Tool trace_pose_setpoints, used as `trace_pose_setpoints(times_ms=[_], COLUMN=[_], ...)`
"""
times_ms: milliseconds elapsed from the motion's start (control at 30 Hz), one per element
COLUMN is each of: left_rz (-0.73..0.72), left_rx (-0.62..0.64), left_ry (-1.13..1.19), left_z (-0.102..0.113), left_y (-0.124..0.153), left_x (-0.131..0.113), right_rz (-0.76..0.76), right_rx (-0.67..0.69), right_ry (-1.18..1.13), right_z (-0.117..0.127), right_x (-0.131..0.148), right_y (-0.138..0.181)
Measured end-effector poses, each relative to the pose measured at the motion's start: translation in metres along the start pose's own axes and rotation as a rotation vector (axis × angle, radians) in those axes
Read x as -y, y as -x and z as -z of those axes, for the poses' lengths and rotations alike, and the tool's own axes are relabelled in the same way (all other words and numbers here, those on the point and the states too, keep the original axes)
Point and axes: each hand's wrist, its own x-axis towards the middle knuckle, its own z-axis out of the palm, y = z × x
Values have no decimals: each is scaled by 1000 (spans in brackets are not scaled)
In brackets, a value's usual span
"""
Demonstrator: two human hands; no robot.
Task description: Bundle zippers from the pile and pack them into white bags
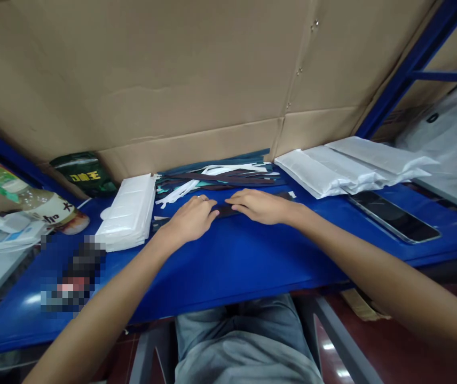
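A dark flat strip (pixel 225 209) lies across the blue table, white at its right end. My left hand (pixel 194 217), with a ring on one finger, rests on the strip's left part, fingers stretched and thumb apart. From the other side my right hand (pixel 261 206) lies on the strip, its fingers extended toward the left. A small gap separates the two sets of fingertips. Just behind both hands is a loose pile of brown, white and teal strips (pixel 220 175).
White packets stand stacked at left (pixel 126 210), and several white padded packets (pixel 332 165) lie at right. A phone (pixel 394 216) is near the right edge. A bottle (pixel 58 210) and a dark green bag (pixel 86 173) are at left. Cardboard (pixel 152 69) walls the back.
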Motion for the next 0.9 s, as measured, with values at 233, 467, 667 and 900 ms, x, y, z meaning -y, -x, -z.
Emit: trace_pose_setpoints(times_ms=[233,467,667,900], left_rz=[8,-25,-93,-187], left_rx=[233,367,355,294], left_ry=[108,18,27,123], left_z=[-1,4,4,9], left_y=[-48,-64,-62,-49], left_x=[28,20,11,14], right_rz=[-163,-206,-194,-138], right_rx=[85,244,268,213], right_ry=[-141,-38,32,-21], right_z=[11,11,8,13], right_x=[-12,-15,-8,3], right_y=[-24,-39,-38,-26])
